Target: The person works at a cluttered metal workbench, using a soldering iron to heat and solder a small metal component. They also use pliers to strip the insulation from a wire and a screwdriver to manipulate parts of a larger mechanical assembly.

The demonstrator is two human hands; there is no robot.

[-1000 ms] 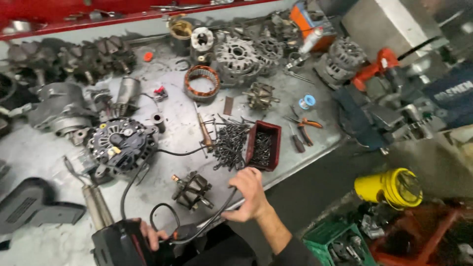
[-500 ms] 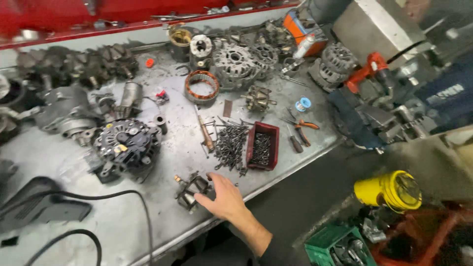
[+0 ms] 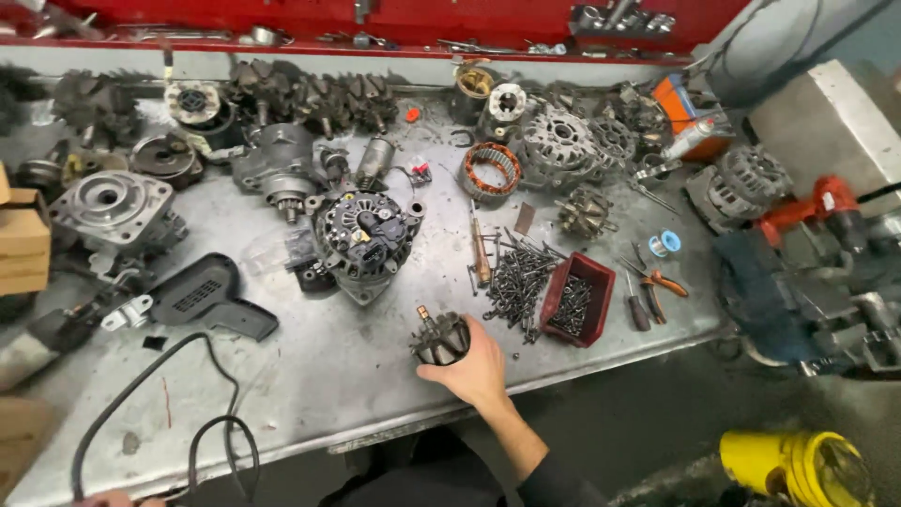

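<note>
Right hand (image 3: 477, 368): reaches over the near edge of the table (image 3: 375, 385); fingers wrapped and clamped around a dark alternator rotor (image 3: 439, 338), its shaft end pointing up and away.
Rotor position: at the near middle of the table, just in front of the assembled alternator (image 3: 368, 239); whether it rests on the surface or is lifted clear cannot be told.
Left hand (image 3: 103, 499): only a sliver shows at the bottom left corner, close to the black cable (image 3: 202, 441); the state of its fingers cannot be told.
Right of the rotor: a loose heap of dark screws (image 3: 514, 282) lying against a red parts tray (image 3: 575, 299), with small screwdrivers and pliers (image 3: 664, 280) beyond.
Left of the rotor: a black corded hand tool (image 3: 208, 299) lying flat, its cable looping toward the table edge.
Far side: stator ring with copper windings (image 3: 492, 169), housings and further rotors in a crowded row.
Risk, grip: the rotor looks heavy and greasy; a one-handed hold so near the edge could slip and drop it to the floor.
Risk, surroundings: a sweep to the right could scatter the screws; the cable loop could snag a forearm.
</note>
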